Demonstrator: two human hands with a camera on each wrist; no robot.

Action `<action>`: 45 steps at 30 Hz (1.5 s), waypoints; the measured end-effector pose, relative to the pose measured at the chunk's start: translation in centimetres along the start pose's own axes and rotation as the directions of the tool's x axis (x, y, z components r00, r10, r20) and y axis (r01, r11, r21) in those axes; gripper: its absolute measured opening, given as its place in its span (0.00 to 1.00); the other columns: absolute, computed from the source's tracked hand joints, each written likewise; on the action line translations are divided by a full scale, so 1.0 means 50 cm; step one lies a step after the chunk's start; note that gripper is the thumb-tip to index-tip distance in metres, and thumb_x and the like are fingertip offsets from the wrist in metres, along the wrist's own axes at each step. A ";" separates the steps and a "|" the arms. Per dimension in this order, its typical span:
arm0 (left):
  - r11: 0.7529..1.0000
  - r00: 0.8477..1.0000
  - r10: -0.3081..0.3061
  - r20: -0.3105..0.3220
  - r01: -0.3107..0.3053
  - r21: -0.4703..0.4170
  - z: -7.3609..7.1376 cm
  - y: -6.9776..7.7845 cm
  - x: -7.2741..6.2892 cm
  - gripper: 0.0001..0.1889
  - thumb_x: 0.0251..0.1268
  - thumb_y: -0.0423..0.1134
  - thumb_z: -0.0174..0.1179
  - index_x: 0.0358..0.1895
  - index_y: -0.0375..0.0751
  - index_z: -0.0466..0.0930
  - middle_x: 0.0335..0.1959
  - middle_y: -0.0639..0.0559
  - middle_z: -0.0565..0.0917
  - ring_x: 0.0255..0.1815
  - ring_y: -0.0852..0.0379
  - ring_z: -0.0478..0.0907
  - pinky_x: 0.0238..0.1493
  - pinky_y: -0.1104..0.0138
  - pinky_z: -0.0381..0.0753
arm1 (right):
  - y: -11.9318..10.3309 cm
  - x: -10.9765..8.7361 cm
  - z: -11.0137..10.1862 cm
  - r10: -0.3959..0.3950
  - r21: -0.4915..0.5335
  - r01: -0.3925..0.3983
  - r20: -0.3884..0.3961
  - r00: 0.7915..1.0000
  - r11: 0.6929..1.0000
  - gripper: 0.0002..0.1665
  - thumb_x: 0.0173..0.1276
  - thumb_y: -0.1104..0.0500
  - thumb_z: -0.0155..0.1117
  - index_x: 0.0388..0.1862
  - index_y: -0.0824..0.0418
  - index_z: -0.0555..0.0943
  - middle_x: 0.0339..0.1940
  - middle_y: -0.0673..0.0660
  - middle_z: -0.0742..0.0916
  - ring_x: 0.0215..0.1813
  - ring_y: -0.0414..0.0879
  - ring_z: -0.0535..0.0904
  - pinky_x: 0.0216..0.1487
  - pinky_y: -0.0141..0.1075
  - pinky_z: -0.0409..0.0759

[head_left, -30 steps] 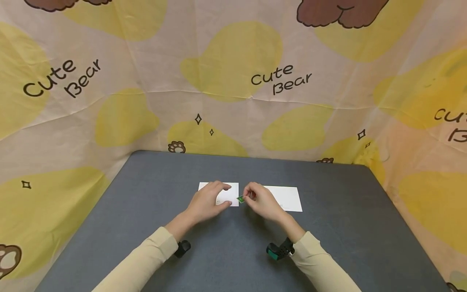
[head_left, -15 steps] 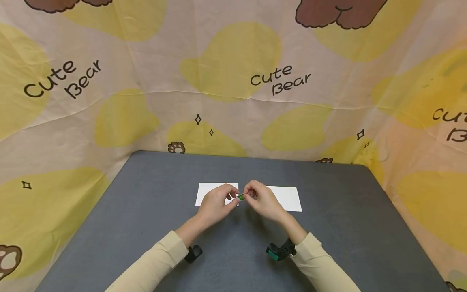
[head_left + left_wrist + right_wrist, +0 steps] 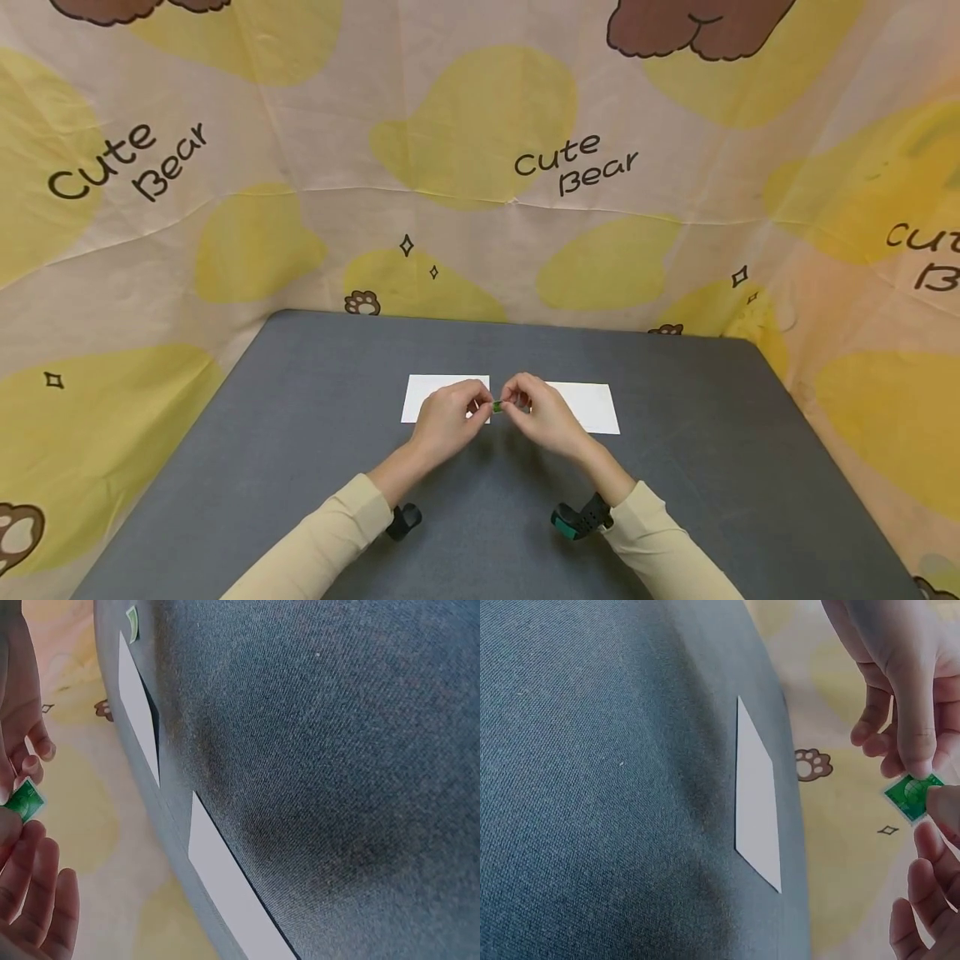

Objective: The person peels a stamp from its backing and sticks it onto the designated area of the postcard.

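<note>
A small green postage stamp [image 3: 497, 407] with a pale serrated edge is held in the air between my two hands, just above the table. My left hand [image 3: 447, 417] pinches one side of it between thumb and fingertips. On the other side, the thumb and forefinger of my right hand [image 3: 545, 417] pinch it too. The right wrist view shows the stamp's green printed face [image 3: 912, 793], partly covered by the thumbs. Behind the left hand lies a white rectangular paper [image 3: 423, 392], and a second white paper [image 3: 592, 407] lies behind the right hand; both are partly hidden.
The grey cloth-like table [image 3: 480, 346] ends at a patterned curtain [image 3: 480, 167]. In the left wrist view, a small green and white piece [image 3: 133, 624] lies beyond the farther paper. Each wrist wears a dark strap device, the right one [image 3: 576, 521] partly green.
My left hand has moved right and slightly closer, its spread thumb and fingers coming together on the stamp. The right hand has stayed nearly still, pinching the stamp throughout.
</note>
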State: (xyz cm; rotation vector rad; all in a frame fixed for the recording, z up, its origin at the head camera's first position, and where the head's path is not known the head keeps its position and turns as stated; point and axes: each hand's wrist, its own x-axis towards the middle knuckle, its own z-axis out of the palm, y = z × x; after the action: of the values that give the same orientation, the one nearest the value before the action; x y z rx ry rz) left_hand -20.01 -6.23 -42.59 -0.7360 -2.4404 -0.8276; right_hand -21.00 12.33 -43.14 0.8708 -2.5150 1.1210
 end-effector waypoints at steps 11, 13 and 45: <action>0.999 0.997 0.039 -0.066 -0.037 0.027 0.004 -0.005 0.009 0.08 0.48 0.31 0.65 0.24 0.51 0.79 0.21 0.62 0.79 0.22 0.64 0.78 0.22 0.74 0.70 | 0.004 -0.004 -0.014 0.238 0.043 -0.240 0.046 0.970 0.970 0.07 0.69 0.56 0.54 0.34 0.54 0.78 0.28 0.46 0.79 0.25 0.41 0.72 0.27 0.30 0.72; 0.998 0.996 0.052 -0.069 -0.051 0.029 0.005 -0.005 0.010 0.08 0.49 0.31 0.65 0.24 0.50 0.79 0.22 0.62 0.80 0.23 0.63 0.78 0.22 0.73 0.71 | 0.004 -0.004 -0.015 0.281 0.043 -0.285 0.083 0.956 0.957 0.12 0.71 0.53 0.51 0.34 0.55 0.79 0.29 0.48 0.80 0.25 0.42 0.73 0.27 0.31 0.72; 0.997 0.995 0.078 -0.053 -0.077 0.026 0.018 0.005 0.010 0.08 0.46 0.33 0.68 0.30 0.48 0.79 0.26 0.59 0.81 0.26 0.62 0.79 0.25 0.72 0.74 | 0.006 -0.003 -0.022 0.387 0.199 -0.404 0.120 0.914 0.893 0.07 0.68 0.56 0.56 0.34 0.58 0.77 0.25 0.52 0.79 0.24 0.40 0.68 0.24 0.30 0.66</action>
State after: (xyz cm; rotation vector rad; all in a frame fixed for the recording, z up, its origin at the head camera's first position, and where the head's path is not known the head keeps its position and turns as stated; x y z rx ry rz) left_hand -20.47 -5.30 -42.87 -0.7843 -2.3539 -0.7771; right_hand -21.06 13.38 -42.66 0.4579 -2.7492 1.5414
